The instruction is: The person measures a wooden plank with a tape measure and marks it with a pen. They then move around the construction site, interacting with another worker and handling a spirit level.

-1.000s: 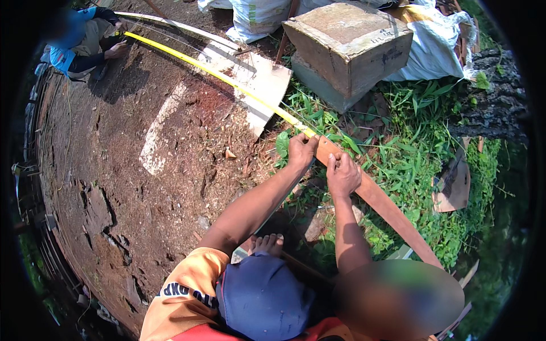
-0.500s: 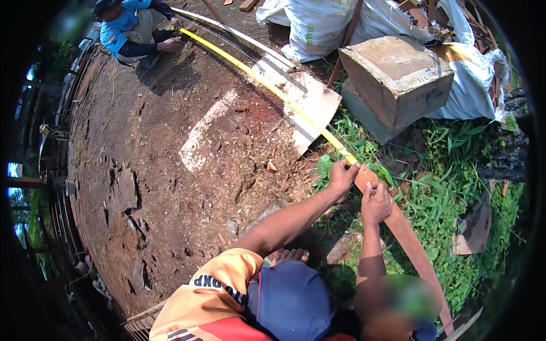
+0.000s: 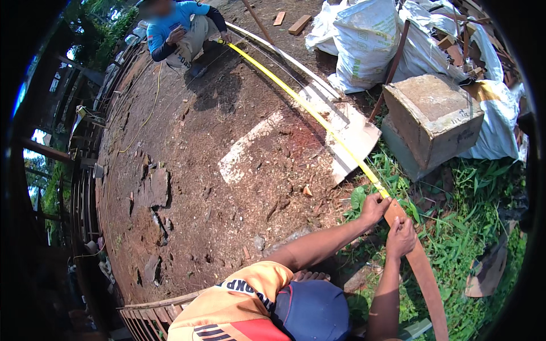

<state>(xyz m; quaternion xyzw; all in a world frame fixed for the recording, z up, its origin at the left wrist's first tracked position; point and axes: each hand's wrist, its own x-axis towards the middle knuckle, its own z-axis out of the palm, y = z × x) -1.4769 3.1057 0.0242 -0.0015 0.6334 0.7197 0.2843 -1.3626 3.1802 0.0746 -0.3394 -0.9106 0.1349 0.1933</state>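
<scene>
Neither of my own hands is in view. Directly below me crouches a person in an orange shirt [image 3: 239, 290] and dark blue cap [image 3: 311, 311]. That person's left hand [image 3: 375, 208] pinches the near end of a yellow tape measure [image 3: 318, 118] at the tip of a long brown wooden board [image 3: 422, 267]. Their right hand [image 3: 401, 237] grips the board a little lower. At the far left, a person in a blue shirt [image 3: 181, 25] squats with one hand [image 3: 226, 37] at the tape's other end. This person's other hand [image 3: 177, 35] is raised.
White sacks [image 3: 364, 45], some with wood scraps, stand at the far right. Before them sits a worn box-shaped block [image 3: 432, 122] on another block. A pale sheet [image 3: 355, 139] lies under the tape. Green plants [image 3: 466, 227] grow at right; the brown ground [image 3: 187, 193] is uneven.
The whole scene has shifted right and down in my view. The person in blue has lifted one hand away from the tape. The person in orange still holds the tape and board.
</scene>
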